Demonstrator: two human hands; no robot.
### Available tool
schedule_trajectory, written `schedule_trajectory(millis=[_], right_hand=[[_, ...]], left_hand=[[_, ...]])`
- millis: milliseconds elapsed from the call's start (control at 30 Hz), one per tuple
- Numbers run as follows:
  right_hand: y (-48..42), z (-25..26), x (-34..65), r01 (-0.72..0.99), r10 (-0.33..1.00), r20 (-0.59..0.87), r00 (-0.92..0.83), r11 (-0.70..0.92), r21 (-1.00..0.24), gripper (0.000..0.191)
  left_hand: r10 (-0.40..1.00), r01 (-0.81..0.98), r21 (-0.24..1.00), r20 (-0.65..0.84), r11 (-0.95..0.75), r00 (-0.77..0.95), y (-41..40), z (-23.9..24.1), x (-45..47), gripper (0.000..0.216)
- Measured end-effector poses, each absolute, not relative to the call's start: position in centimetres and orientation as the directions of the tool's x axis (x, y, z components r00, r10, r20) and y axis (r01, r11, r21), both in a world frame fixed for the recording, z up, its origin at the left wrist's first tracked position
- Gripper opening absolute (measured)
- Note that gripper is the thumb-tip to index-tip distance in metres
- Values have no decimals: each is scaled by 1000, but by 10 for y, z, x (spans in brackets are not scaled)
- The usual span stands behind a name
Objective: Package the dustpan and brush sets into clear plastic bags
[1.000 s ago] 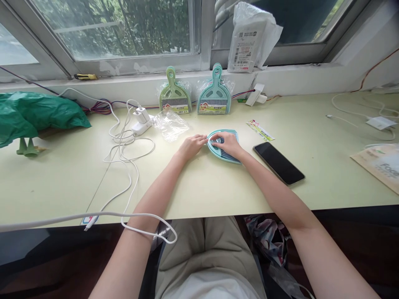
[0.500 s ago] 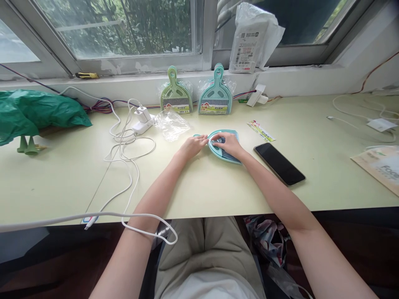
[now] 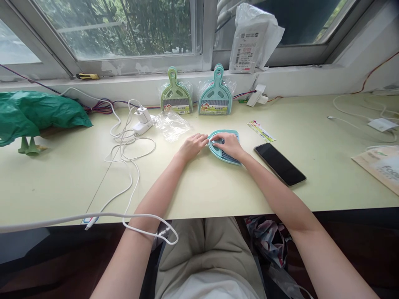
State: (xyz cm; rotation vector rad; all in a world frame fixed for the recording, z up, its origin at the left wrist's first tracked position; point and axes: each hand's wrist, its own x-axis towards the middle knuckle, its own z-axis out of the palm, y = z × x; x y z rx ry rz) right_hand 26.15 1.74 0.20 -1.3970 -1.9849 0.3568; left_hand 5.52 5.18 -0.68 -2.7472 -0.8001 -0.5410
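A small teal dustpan [image 3: 229,157] with a grey brush in it lies flat on the pale green table [image 3: 218,191]. My right hand [image 3: 227,144] rests on top of it, fingers curled over the brush. My left hand [image 3: 192,146] is closed at the pan's left end, where its handle is hidden under my fingers. Two more packed mini dustpan sets lean against the window ledge behind: a green one [image 3: 175,94] and a teal one [image 3: 215,93].
An empty clear plastic wrapper [image 3: 170,123] lies just left of my hands, a printed label strip [image 3: 261,131] and a black phone [image 3: 279,163] to the right. White charger cables [image 3: 124,149] trail across the left side. A green plastic bag [image 3: 37,111] sits far left.
The bit of teal handle that showed left of my left hand half a second ago is now covered. Both hands stay on the dustpan with only slight shifts.
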Motion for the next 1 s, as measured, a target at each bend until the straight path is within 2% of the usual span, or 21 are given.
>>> schedule_trajectory(millis=[67, 133, 200, 267, 333, 400, 433, 467, 533, 600, 767, 867, 1000], right_hand=[[15, 6, 260, 704, 907, 387, -164, 383, -599, 16], [13, 10, 257, 679, 904, 410, -119, 376, -630, 16], [10, 13, 253, 667, 900, 432, -53, 354, -655, 15], [8, 16, 250, 660, 890, 455, 24, 328, -676, 15], [6, 19, 247, 658, 872, 479, 96, 305, -688, 16], [4, 20, 245, 672, 858, 494, 138, 285, -683, 17], [3, 20, 245, 684, 855, 496, 149, 274, -677, 17], [3, 20, 245, 696, 854, 496, 155, 262, -669, 17], [3, 19, 246, 723, 851, 495, 174, 231, -651, 16], [3, 17, 247, 750, 845, 496, 201, 193, -632, 16], [8, 11, 251, 780, 843, 485, 231, 137, -610, 19], [10, 6, 254, 785, 856, 480, 192, 159, -598, 17], [15, 4, 257, 778, 876, 471, 105, 222, -587, 20]], left_hand=[[462, 566, -83, 488, -820, 741, 51, -6, 56, 38], [496, 604, 12, 582, -797, 644, 49, -4, 58, 38], [573, 629, 191, 661, -754, 486, 48, -1, 59, 40], [679, 576, 440, 670, -689, 300, 51, 1, 61, 44], [815, 408, 710, 546, -574, 194, 55, 1, 61, 49], [912, 192, 915, 292, -354, 287, 60, 1, 61, 55], [908, 110, 969, 164, -222, 385, 62, 0, 62, 59], [873, 55, 993, 67, -106, 482, 62, 0, 62, 63], [789, 3, 1000, -21, 24, 614, 59, 1, 65, 62], [745, -12, 998, -34, 57, 667, 53, 4, 67, 57], [695, 16, 992, -101, 128, 712, 43, 9, 68, 75], [708, 31, 993, -106, 117, 698, 46, 7, 67, 62], [847, 2, 995, -90, 104, 523, 57, -2, 67, 52]])
